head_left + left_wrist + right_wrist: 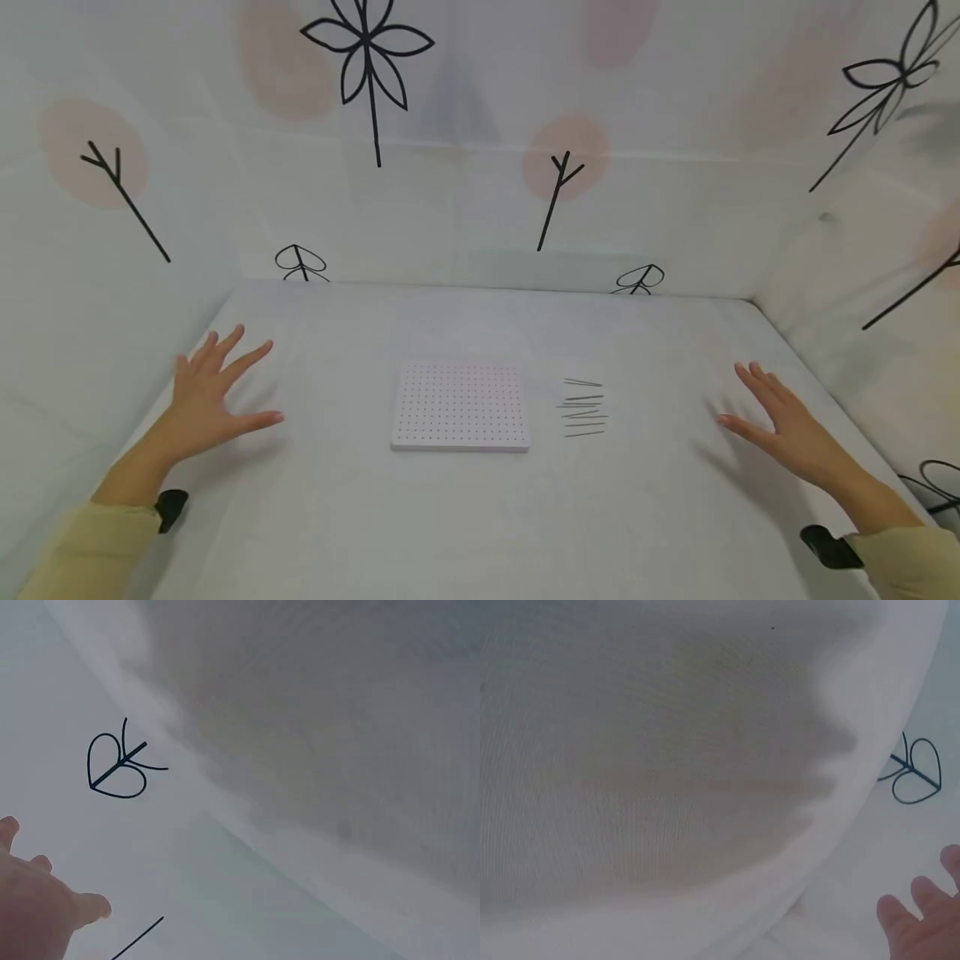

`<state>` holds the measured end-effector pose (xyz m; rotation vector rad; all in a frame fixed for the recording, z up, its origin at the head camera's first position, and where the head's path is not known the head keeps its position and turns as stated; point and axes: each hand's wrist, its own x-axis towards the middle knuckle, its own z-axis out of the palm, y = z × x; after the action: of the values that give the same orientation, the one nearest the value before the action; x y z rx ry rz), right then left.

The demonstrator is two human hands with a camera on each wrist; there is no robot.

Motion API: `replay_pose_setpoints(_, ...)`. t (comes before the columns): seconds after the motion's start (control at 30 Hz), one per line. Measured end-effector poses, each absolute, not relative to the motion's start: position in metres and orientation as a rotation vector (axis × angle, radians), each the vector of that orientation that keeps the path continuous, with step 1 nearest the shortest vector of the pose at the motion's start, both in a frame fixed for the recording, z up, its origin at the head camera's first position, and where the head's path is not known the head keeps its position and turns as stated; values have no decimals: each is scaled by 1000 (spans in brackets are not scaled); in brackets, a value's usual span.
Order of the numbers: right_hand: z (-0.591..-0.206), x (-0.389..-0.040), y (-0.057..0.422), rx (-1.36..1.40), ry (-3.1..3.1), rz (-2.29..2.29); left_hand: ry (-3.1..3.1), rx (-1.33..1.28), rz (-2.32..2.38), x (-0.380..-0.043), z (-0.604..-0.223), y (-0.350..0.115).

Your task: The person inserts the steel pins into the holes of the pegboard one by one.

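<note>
White, dotted, oblong board (461, 407) has thin grey sticks (582, 406) at three o'clock, maybe for easy reaching; left hand (204, 408) and right hand (789, 432) spread wide, empty.

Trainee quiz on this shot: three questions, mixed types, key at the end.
1. In the head view, where do the thin, dark, straight rods lie relative to the white rectangular perforated board?
A) on it
B) left of it
C) right of it

2. True or false: the person's bare left hand grips the board.

3. Fill in: the hand nearer the rods is the person's ____ hand.

Key:
1. C
2. False; its fingers are spread, away from the board.
3. right
</note>
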<state>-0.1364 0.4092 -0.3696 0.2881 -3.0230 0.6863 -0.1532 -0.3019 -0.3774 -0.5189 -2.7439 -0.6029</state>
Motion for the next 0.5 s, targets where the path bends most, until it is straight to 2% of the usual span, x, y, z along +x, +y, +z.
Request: replay_pose_setpoints(0.5,-367,-140,394,347,-2974,859,-2684,-607,-817,-155,-377,-282)
